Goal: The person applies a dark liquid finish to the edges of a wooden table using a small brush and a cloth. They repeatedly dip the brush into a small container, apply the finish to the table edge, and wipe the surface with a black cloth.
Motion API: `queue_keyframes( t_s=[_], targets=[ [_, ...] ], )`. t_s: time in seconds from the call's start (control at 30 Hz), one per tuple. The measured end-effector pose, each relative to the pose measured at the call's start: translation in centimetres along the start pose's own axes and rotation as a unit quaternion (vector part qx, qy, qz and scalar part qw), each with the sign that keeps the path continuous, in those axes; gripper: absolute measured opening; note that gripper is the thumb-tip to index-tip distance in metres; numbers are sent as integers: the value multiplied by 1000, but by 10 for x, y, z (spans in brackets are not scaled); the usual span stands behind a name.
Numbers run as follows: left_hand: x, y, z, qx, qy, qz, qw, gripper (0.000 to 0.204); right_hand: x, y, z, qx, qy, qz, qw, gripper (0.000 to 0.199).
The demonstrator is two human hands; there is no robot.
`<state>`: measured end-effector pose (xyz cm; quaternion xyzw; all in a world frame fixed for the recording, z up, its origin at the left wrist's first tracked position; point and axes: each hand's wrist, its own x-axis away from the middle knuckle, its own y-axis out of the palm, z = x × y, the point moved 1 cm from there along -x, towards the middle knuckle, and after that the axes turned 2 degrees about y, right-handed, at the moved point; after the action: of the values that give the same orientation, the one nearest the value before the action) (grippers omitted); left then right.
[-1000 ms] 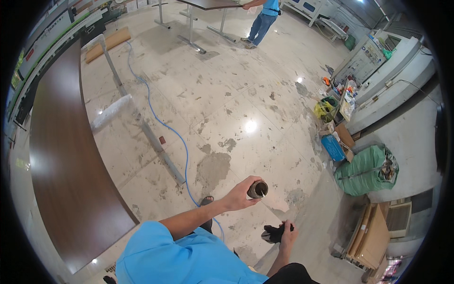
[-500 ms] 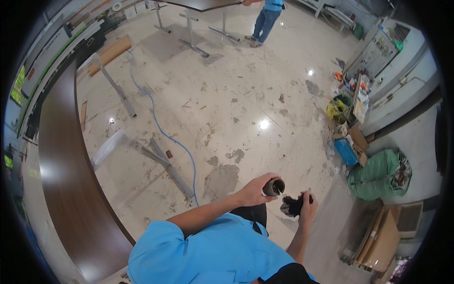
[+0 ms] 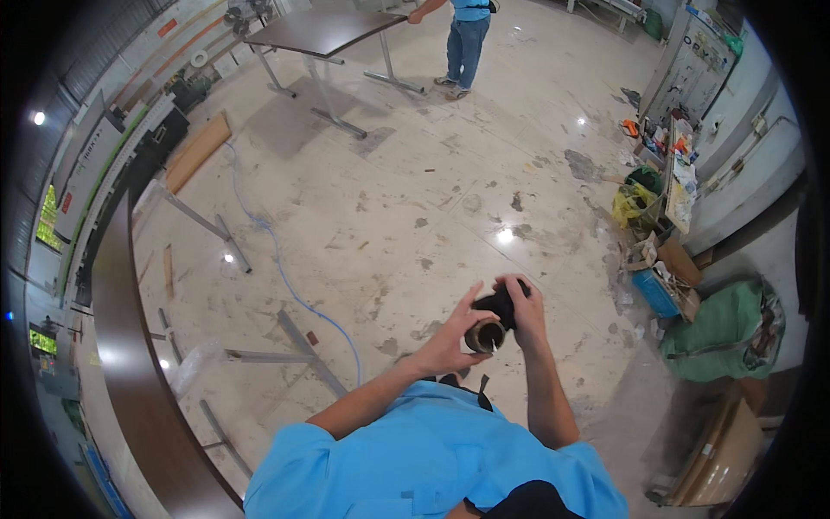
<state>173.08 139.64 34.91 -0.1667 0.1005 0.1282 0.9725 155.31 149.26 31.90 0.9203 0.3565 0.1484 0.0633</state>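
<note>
- Looking down, we see the left hand curved around a small dark container; its thumb and fingers are open only as far as the width of this container.
- We see the container in front of the person's blue shirt, above the floor, with its round mouth visible to us. A thin pale thing shows at this mouth, too small for us to name.
- The right hand is bent closed around a black cloth, just beside the container on its far side. We cannot tell if cloth and container are touching.
- On the left, we notice a long brown panel, grey metal bars and a blue hose on the floor.
- At the back, we find a co-worker with one hand at the edge of a brown table.
- On the right, we see a green sack and, near it, a blue box.
</note>
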Motion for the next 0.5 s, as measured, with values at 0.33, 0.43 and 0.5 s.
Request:
queue_keyframes(
  t_s=[0.33,0.43,0.5],
  targets=[
    [-185,-78,-83,62,-36,52,996,70,-215,36,-60,-104,1,-137,985,59],
    [-251,-113,-119,108,-6,68,992,70,-291,47,-79,-92,-13,-166,982,67],
    [-298,-138,-138,122,-4,65,990,69,-344,54,-97,-59,-25,-182,981,67]
  ],
)
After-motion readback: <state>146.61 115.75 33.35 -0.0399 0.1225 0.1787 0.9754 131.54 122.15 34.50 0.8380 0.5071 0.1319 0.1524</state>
